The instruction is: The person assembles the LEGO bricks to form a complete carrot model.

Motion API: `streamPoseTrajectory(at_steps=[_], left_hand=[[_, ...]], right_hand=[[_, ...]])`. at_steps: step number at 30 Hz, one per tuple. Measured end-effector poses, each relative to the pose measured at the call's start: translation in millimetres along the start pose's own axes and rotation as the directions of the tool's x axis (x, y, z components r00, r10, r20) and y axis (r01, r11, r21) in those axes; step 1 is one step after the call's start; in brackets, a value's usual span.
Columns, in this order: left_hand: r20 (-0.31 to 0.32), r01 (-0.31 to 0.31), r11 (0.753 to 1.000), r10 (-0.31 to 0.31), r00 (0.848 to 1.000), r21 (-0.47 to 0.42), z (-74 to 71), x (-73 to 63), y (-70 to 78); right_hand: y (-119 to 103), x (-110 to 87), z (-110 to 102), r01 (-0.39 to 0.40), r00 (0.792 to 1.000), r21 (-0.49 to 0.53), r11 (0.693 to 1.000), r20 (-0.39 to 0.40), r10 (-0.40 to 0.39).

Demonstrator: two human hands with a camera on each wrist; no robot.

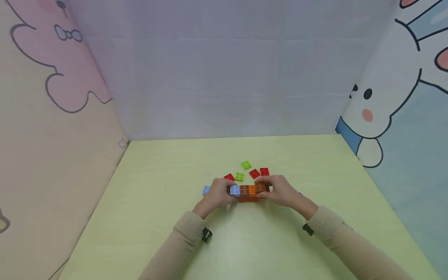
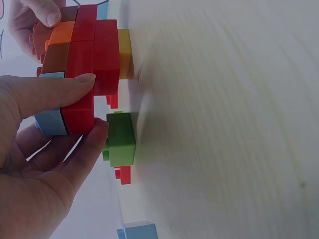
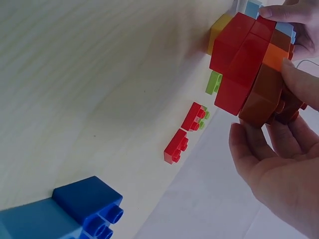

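Both hands hold a stack of toy building blocks (image 1: 252,189) in the middle of the table, one hand at each end. Its top row shows light blue, brown and orange blocks, over red blocks (image 2: 106,57) and a yellow block (image 2: 124,54) at the bottom. My left hand (image 1: 219,193) pinches the left end, thumb on the red layer beside the light blue block (image 2: 53,124). My right hand (image 1: 281,190) grips the brown blocks (image 3: 260,97) at the right end, thumb near the orange block (image 3: 275,58). Fingers partly hide both ends.
Behind the stack lie loose green blocks (image 1: 246,165) and red blocks (image 1: 254,174). A light blue block (image 1: 205,190) is left of the left hand. By the right forearm, a dark blue block (image 3: 84,199) adjoins a lighter blue one (image 3: 37,221). Printed cloth walls enclose the table (image 1: 154,175).
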State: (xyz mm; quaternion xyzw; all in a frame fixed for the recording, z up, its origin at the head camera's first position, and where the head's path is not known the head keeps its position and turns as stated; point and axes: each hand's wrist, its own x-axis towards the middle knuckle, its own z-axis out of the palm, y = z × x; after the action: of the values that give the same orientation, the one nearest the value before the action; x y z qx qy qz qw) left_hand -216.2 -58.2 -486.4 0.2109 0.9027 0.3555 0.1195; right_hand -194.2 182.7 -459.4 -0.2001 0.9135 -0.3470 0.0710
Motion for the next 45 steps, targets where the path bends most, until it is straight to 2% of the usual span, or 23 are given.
streamPoseTrajectory(at_steps=[6,8,12,15,20,26,35,39,45], left_hand=[[-0.014,-0.037,0.999,0.037,0.999,0.007,3.4,1.9,0.1],[-0.032,-0.055,0.998,0.055,0.998,0.005,4.3,2.2,0.5],[-0.074,-0.052,0.999,0.051,0.996,-0.001,1.7,0.5,1.1],[-0.087,-0.038,0.999,0.037,0.996,0.000,-3.3,-1.1,0.6],[-0.071,-0.041,0.999,0.041,0.997,-0.001,-15.3,-3.1,-0.4],[-0.064,-0.047,0.997,0.050,0.997,0.055,-31.3,-8.2,-7.6],[-0.100,0.018,0.990,-0.004,0.995,0.140,-43.2,-17.2,-20.6],[-0.092,0.004,0.988,0.011,0.996,0.154,-43.1,-16.8,-23.4],[-0.028,-0.018,0.985,0.023,0.999,0.171,-35.4,-7.8,-23.5]], right_hand=[[5,-3.3,0,0.005,1.000,0.006,1.000,-0.010,-0.004],[7,-4.5,-1,0.003,1.000,0.006,1.000,-0.016,-0.003],[8,-4.9,-2,0.007,1.000,0.010,1.000,-0.014,-0.007],[7,-3.7,-2,0.026,1.000,-0.001,1.000,-0.003,-0.026],[4,-2.5,-4,0.029,1.000,-0.018,0.999,0.009,-0.029],[1,-1.5,-5,0.007,1.000,-0.019,1.000,0.023,-0.007],[-1,-1.3,-5,0.018,0.999,-0.019,1.000,0.034,-0.017],[-3,-0.4,-6,0.028,0.999,-0.014,1.000,0.044,-0.027],[-4,1.3,-6,0.034,0.997,-0.009,0.999,0.063,-0.034]])
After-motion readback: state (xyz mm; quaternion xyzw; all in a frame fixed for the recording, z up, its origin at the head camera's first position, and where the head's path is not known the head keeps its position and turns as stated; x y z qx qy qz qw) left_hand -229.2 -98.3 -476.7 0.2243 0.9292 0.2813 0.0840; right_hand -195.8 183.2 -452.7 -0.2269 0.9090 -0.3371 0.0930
